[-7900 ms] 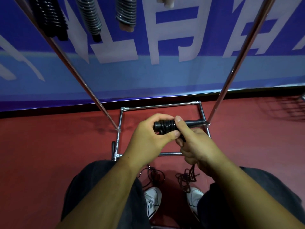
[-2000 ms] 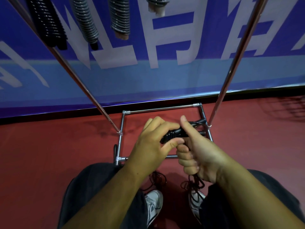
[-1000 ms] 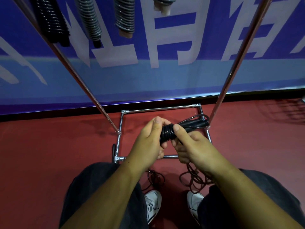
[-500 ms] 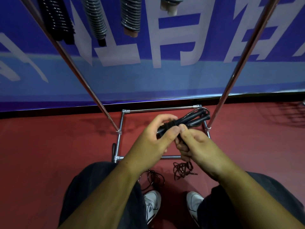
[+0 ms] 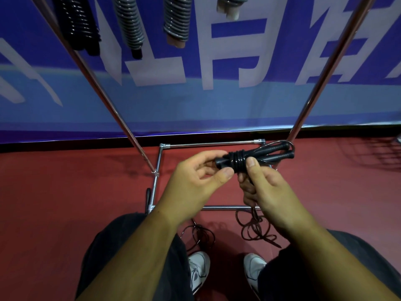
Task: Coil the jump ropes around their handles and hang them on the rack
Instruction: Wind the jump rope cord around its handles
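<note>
The head camera is looking down through a chrome rack (image 5: 104, 92), whose 2 poles are slanting up to either side. 4 coiled ropes are hanging at the top of the frame: a black bundle (image 5: 80, 22) at the left, a grey bundle (image 5: 130, 25) beside it, a grey one with a tan tip (image 5: 176, 20), and a 4th bundle (image 5: 230, 5) that the top edge is cutting off.

In front of the rack's base frame (image 5: 208, 144), both hands are holding the black jump rope (image 5: 260, 155), its 2 handles lying side by side and pointing right. A few turns of cord (image 5: 237, 160) are sitting around the handles near their left end. The left hand (image 5: 195, 181) is pinching that end between curled fingers and thumb. The right hand (image 5: 271, 192) is pressing its thumb on the turns, with its fingers curling underneath around the cord. The loose cord (image 5: 253, 227) is dangling from it in loops.

The person is sitting or crouching on a red floor (image 5: 65, 203), with 2 white shoes (image 5: 198, 270) showing between dark trouser legs. Another dark rope (image 5: 199, 235) is lying by the left knee. A blue banner (image 5: 217, 101) with pale lettering is covering the wall behind.
</note>
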Motion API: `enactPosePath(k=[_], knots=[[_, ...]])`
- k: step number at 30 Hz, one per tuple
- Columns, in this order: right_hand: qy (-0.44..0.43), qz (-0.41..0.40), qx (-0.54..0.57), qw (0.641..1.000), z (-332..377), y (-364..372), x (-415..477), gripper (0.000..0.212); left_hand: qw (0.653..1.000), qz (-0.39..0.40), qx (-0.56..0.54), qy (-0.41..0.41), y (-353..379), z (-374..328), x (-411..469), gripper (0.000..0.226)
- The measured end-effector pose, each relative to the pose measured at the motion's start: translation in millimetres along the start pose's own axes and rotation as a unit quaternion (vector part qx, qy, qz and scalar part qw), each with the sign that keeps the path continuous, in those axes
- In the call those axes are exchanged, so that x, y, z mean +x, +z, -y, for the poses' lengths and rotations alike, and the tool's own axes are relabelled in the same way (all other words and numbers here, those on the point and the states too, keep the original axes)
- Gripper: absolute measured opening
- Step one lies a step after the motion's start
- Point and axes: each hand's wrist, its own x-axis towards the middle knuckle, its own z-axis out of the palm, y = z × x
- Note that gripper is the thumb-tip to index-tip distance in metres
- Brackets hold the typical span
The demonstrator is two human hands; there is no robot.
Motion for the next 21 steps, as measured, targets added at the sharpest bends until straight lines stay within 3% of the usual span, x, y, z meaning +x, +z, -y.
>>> enactPosePath(k=[5,9,11,15,21], knots=[[-0.038,0.052,-0.04,0.997,-5.5,5.6,-2.6,0.047,0.997,0.068,-0.014,-0.024,0.9,-2.3,1.2,0.028],[-0.02,0.079,-0.032,0.996,-1.7,6.8,-3.8,0.051,0.985,0.114,-0.112,-0.068,-0.1,-10.4,1.5,0.045],[-0.023,0.082,-0.039,0.996,0.5,4.5,-4.5,0.052,0.979,0.134,-0.136,-0.065,1.0,-9.7,0.3,0.04],[-0.041,0.078,-0.072,0.994,0.0,1.8,-3.6,0.057,0.989,0.119,-0.083,-0.018,1.5,-3.8,1.7,0.029],[-0.006,-0.004,-0.087,0.996,-10.6,3.7,2.9,0.052,0.996,0.073,0.028,0.036,0.8,-1.9,-0.7,0.027]])
